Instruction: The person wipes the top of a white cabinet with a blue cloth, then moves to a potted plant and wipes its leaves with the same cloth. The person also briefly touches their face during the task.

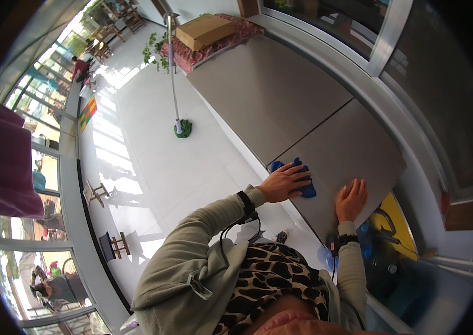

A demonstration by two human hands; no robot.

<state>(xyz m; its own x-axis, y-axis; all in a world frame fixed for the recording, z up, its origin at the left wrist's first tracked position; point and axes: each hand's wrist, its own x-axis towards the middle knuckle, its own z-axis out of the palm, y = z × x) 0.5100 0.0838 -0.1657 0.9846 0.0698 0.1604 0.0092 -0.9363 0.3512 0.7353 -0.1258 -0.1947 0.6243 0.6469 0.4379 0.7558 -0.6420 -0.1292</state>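
Note:
My left hand (287, 182) presses a crumpled blue cloth (307, 189) onto a grey tabletop (328, 138), close to its left edge. The fingers lie spread over the cloth, which shows around them. To the right, my right hand (351, 200) rests palm down on the same surface near its front end, holding nothing. A dark seam (310, 132) splits the top into two panels, and the cloth lies just on the near side of it. Both wrists wear black straps with cables.
A cardboard box (205, 31) sits on red patterned fabric (186, 56) at the far end. A green-headed mop (183, 129) stands on the tiled floor. Small stools (96, 193) line the left windows. Water bottles (364, 243) and a yellow panel (400, 226) are at right. A person (80, 68) crouches far off.

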